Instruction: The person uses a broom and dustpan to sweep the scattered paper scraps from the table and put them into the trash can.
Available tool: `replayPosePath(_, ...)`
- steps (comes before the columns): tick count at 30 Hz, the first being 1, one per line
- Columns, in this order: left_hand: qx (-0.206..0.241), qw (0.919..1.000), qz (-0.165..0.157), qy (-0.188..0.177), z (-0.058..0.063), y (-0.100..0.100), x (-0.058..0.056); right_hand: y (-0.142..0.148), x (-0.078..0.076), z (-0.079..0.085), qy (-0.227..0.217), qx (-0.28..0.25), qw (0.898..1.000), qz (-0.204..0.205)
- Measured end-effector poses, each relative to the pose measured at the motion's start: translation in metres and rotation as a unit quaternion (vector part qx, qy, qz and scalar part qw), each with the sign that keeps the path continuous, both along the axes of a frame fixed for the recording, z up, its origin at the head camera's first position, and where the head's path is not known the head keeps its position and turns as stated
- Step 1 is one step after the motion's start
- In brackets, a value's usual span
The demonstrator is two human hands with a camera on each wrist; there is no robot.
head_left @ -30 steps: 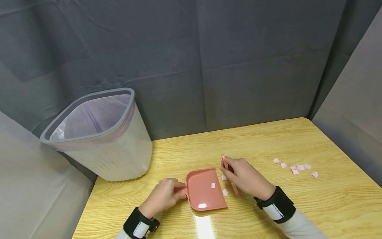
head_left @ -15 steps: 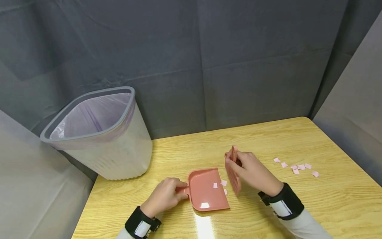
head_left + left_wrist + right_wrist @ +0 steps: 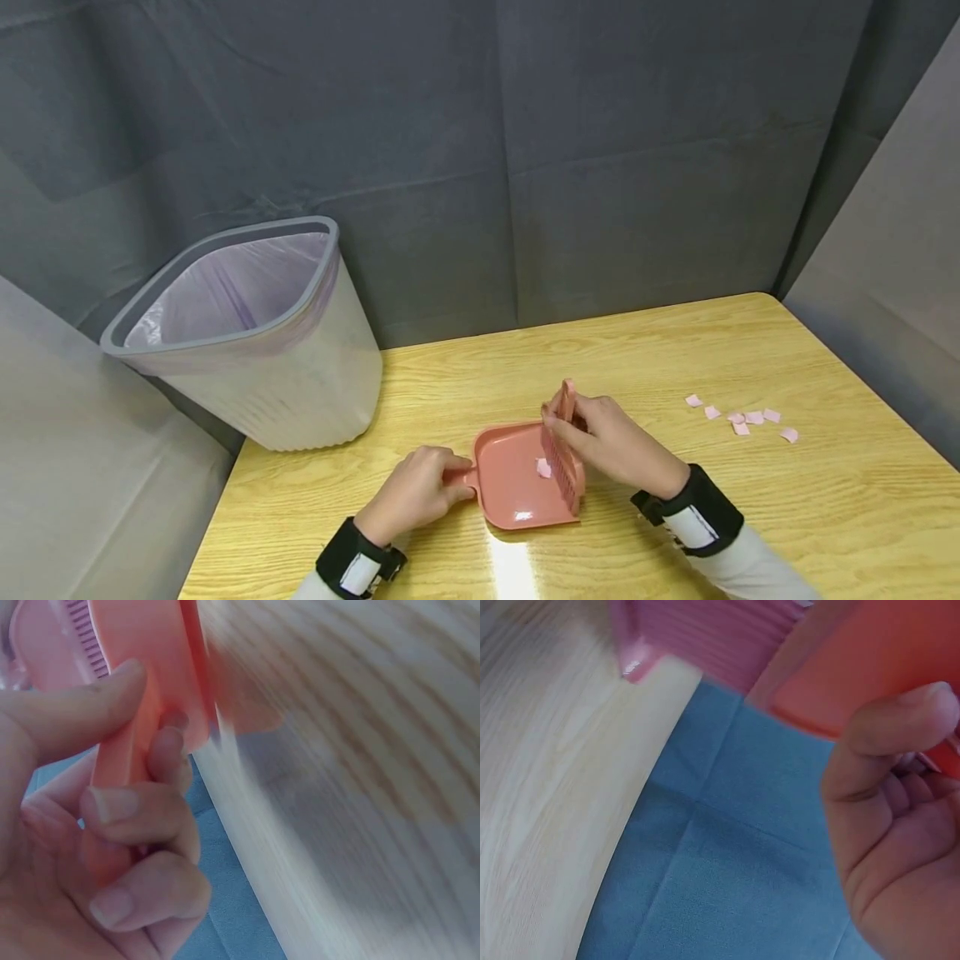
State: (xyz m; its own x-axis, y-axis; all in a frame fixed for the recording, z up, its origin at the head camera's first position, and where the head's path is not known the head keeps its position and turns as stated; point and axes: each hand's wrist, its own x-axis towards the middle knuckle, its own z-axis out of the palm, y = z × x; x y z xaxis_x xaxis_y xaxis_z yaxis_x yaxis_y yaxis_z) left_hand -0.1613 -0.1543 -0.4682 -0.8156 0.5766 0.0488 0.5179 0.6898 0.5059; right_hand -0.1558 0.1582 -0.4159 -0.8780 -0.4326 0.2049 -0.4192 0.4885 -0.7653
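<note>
My left hand [image 3: 417,492] grips the handle of a pink dustpan [image 3: 510,492] that lies on the table; in the left wrist view the fingers wrap round that handle [image 3: 120,772]. A small pink brush [image 3: 564,467] is upright in my right hand [image 3: 611,442], its bristles over the dustpan's open front edge. The right wrist view shows the bristles [image 3: 712,634] at the pan, with the thumb against the orange-pink brush body [image 3: 855,660]. A scrap of pale pink paper [image 3: 543,468] lies in the pan beside the bristles; whatever lies behind the brush is hidden.
Several pale pink paper scraps [image 3: 741,428] are scattered on the wooden table [image 3: 637,358] at the right. A bin [image 3: 300,375] with a grey rim and a plastic liner stands at the back left. Grey cloth [image 3: 600,167] hangs behind the table.
The brush first lifted and shifted right, then came left and down over the dustpan's front edge. Scraps at that edge are now inside the pan or hidden. My left hand has barely moved.
</note>
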Motion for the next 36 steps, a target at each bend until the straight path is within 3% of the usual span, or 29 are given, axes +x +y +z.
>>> replayPosePath(5, 0.000, 1.0000, 0.001, 0.001, 0.000, 0.000, 0.000, 0.009, -0.001, 0.009, 0.000, -0.031, 0.999, -0.016)
replayPosePath(13, 0.017, 0.9998, 0.002, 0.011, 0.001, -0.001, 0.002, 0.020, -0.003, 0.012, 0.016, 0.066, 0.996, -0.055)
replayPosePath(19, 0.037, 0.9990, 0.001, 0.024, 0.000, -0.004, 0.001, 0.019, -0.003, 0.010, 0.008, 0.075, 0.996, -0.047)
replayPosePath(23, 0.045, 0.9984, 0.009, 0.031, 0.007, -0.008, 0.000, 0.020, -0.004, 0.009, 0.000, 0.075, 0.996, -0.044)
replayPosePath(28, 0.056, 0.9957, 0.032, 0.067, 0.035, -0.021, -0.007, 0.021, -0.004, 0.010, -0.013, 0.072, 0.996, -0.043)
replayPosePath(36, 0.070, 0.9793, 0.083, 0.171, 0.110, -0.048, -0.018, 0.022, -0.004, 0.011, -0.016, 0.069, 0.997, -0.037)
